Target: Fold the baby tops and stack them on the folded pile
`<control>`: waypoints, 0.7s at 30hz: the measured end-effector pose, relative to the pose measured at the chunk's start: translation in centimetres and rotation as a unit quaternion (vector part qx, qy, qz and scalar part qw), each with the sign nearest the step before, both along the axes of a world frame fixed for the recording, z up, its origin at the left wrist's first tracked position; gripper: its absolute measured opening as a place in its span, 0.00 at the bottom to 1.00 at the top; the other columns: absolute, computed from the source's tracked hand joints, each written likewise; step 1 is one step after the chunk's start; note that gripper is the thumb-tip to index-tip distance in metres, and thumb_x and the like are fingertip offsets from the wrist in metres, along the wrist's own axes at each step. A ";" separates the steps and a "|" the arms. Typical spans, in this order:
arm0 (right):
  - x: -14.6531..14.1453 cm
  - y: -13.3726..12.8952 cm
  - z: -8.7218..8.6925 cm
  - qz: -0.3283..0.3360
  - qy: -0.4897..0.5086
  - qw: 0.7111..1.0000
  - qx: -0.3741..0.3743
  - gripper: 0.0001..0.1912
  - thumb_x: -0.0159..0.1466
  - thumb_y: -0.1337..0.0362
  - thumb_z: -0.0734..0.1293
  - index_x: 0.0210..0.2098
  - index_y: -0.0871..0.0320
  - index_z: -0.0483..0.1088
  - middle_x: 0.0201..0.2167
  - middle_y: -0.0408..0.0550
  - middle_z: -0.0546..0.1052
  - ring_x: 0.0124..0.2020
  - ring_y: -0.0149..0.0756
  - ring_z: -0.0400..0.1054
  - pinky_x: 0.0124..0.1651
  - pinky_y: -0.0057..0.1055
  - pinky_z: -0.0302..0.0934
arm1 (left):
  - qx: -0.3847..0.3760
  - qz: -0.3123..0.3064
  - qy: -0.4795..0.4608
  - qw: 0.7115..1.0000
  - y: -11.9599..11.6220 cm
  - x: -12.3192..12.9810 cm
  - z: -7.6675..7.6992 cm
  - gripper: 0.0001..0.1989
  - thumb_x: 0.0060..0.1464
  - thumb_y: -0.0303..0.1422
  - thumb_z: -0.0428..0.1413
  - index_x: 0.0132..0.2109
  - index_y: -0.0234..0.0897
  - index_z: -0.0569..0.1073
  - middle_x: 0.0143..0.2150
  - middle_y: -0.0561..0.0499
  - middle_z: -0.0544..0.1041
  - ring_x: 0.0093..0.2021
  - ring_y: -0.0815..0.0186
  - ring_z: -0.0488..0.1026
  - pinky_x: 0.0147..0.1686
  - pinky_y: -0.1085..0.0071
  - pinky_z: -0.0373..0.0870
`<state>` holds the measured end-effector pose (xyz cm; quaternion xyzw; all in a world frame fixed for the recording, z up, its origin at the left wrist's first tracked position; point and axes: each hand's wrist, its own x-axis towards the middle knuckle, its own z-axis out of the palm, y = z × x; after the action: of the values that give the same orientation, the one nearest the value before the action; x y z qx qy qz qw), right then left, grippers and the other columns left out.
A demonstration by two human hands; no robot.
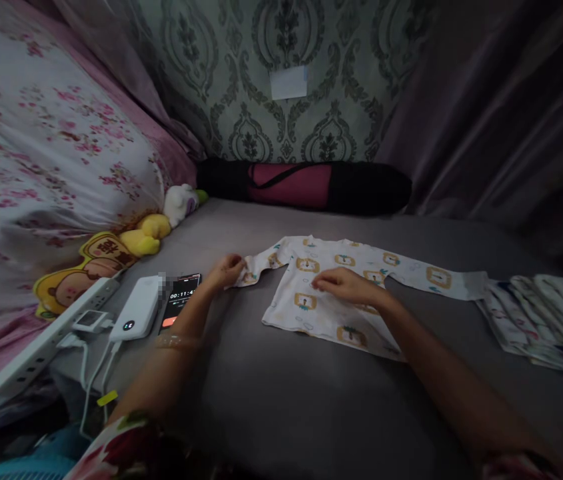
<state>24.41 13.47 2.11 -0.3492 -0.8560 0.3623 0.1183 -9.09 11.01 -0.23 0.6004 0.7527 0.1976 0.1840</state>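
Observation:
A small white long-sleeved shirt (331, 316), printed with orange-yellow animal-head shapes and green leaves, lies spread on the grey bed surface (261, 383). Its left-side sleeve bends downward at the cuff. My left hand (228, 271) has its fingers closed on that cuff. Over the middle of the shirt's body is my right hand (346, 285), its fingers loosely bent and holding no visible cloth. Whether its fingertips touch the fabric I cannot tell. The other sleeve stretches right, its cuff reaching the stack of folded clothes (544, 320).
At left lie a phone (179, 297) showing a timer, a white power bank (136, 307), a power strip (51, 337) with cables, and plush toys (146, 235). A black and maroon long bag (291, 185) rests along the patterned wall. Curtains hang on both sides.

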 end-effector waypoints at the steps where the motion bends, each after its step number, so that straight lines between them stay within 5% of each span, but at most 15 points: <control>1: -0.8 1.2 -0.4 -0.031 0.002 0.999 0.023 0.16 0.64 0.59 0.59 0.35 0.60 0.76 0.29 0.46 0.77 0.30 0.34 0.68 0.34 0.28 0.59 | -0.020 -0.011 -0.003 1.000 0.3 0.0 0.1 0.14 0.52 0.38 0.51 0.37 0.33 0.75 0.33 0.48 0.76 0.36 0.63 0.72 0.34 0.72 0.66; 6: -4.7 6.1 -2.6 -0.160 -0.015 0.980 0.115 0.17 0.65 0.65 0.56 0.40 0.61 0.76 0.34 0.48 0.79 0.37 0.37 0.71 0.41 0.29 0.61 | -0.056 -0.044 -0.024 0.997 0.7 0.1 0.7 0.13 0.43 0.42 0.58 0.29 0.35 0.72 0.27 0.53 0.72 0.30 0.67 0.69 0.27 0.75 0.60; 12: -8.6 9.0 -4.9 -0.178 -0.063 0.967 0.170 0.21 0.65 0.73 0.55 0.55 0.63 0.68 0.55 0.53 0.72 0.57 0.35 0.64 0.58 0.28 0.54 | -0.028 -0.007 -0.142 0.989 2.0 -1.8 2.6 0.14 0.41 0.42 0.58 0.30 0.37 0.67 0.23 0.57 0.66 0.25 0.69 0.63 0.23 0.76 0.57; 21: -10.4 8.8 -6.6 -0.189 -0.097 0.959 0.188 0.22 0.69 0.64 0.54 0.60 0.62 0.63 0.63 0.54 0.63 0.65 0.39 0.53 0.65 0.35 0.44 | -0.003 -0.012 -0.003 1.000 5.8 -7.2 5.5 0.11 0.43 0.41 0.56 0.29 0.36 0.72 0.23 0.54 0.68 0.26 0.68 0.63 0.25 0.74 0.55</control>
<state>14.05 22.30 -4.45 -0.5095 -0.8345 0.1299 0.1647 -16.29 16.76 5.23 0.6083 0.7456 0.1950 0.1899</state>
